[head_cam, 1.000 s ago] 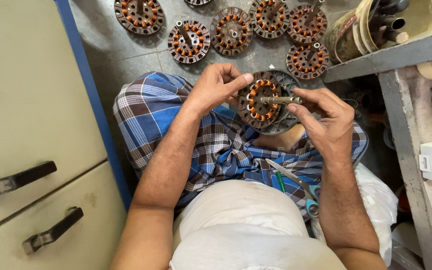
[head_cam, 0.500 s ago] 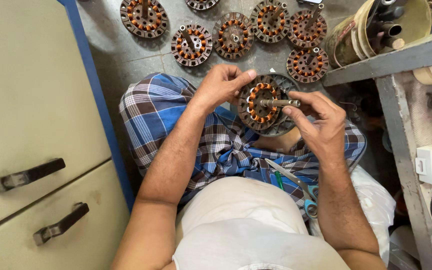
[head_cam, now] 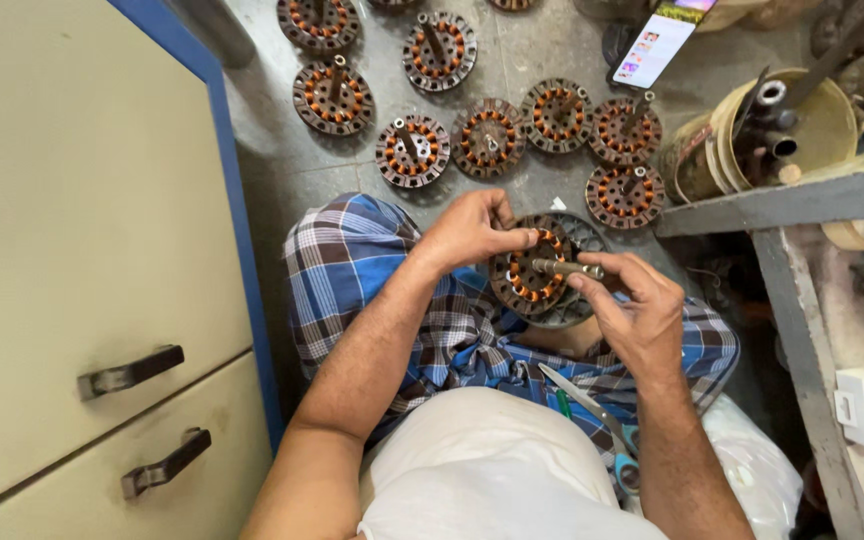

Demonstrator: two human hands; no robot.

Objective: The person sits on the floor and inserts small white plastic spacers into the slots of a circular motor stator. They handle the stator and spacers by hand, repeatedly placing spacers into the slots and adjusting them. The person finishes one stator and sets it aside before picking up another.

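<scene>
Stator (head_cam: 527,270) | both hands grip it | bucket (head_cam: 742,150) holds pipes

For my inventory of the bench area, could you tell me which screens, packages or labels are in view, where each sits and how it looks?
Phone: on the floor at the top, right of centre, tilted; lit screen, white with small coloured pictures.
Bucket: right of the wound stators, round, yellowish, worn label band on its side, metal parts inside.
Plastic bag: by the right arm, white, crumpled.

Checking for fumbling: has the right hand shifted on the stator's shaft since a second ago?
No. The right hand still pinches the shaft of the held stator, the same way off the grey shelf edge.
</scene>
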